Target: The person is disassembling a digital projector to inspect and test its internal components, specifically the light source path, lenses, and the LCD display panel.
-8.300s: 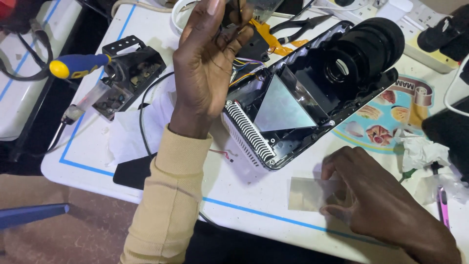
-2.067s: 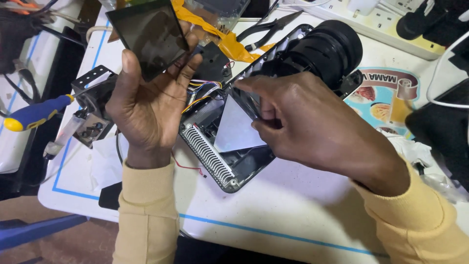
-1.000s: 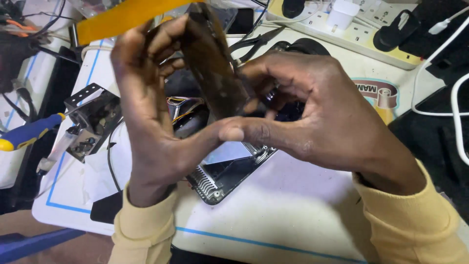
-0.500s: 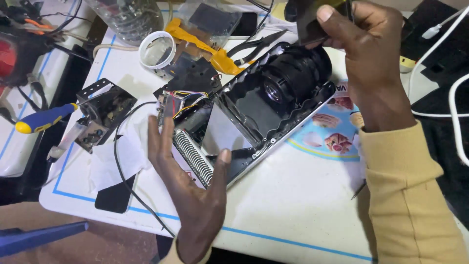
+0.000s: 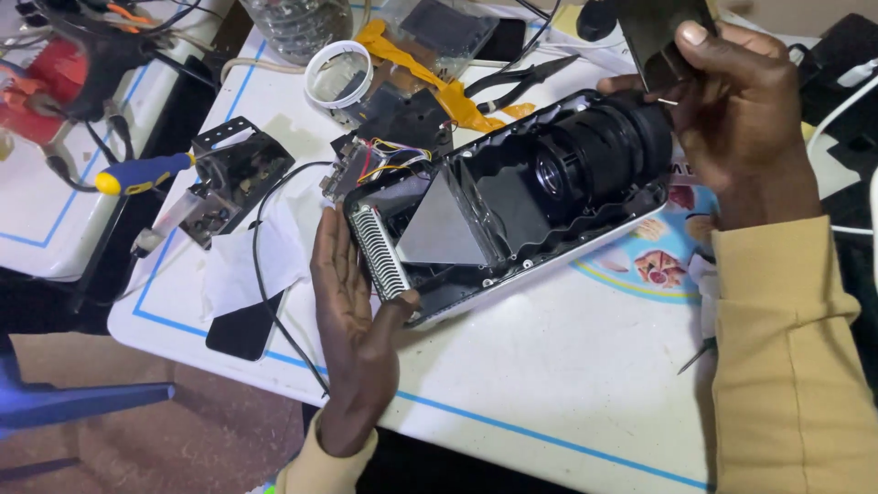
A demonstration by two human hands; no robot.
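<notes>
Head view: left hand [image 5: 352,320] open against opened projector [image 5: 512,197], right hand [image 5: 732,110] gripping dark panel [image 5: 663,37], pliers [image 5: 517,78] behind.

Bare bench [image 5: 585,366] at lower centre of the frame leaves open passage. Upper left is crowded: screwdriver [image 5: 146,172], metal bracket [image 5: 233,174], black cable [image 5: 265,274], tape ring [image 5: 338,75] and pliers [image 5: 517,78] block the way beside the opened projector [image 5: 512,210].

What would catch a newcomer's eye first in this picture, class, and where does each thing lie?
The opened projector lies mid-table, its big black lens pointing up-right and a slanted mirror panel inside. The left hand braces its finned end, while the right hand lifts a dark flat panel above the lens. A blue-and-yellow screwdriver rests at far left.
</notes>
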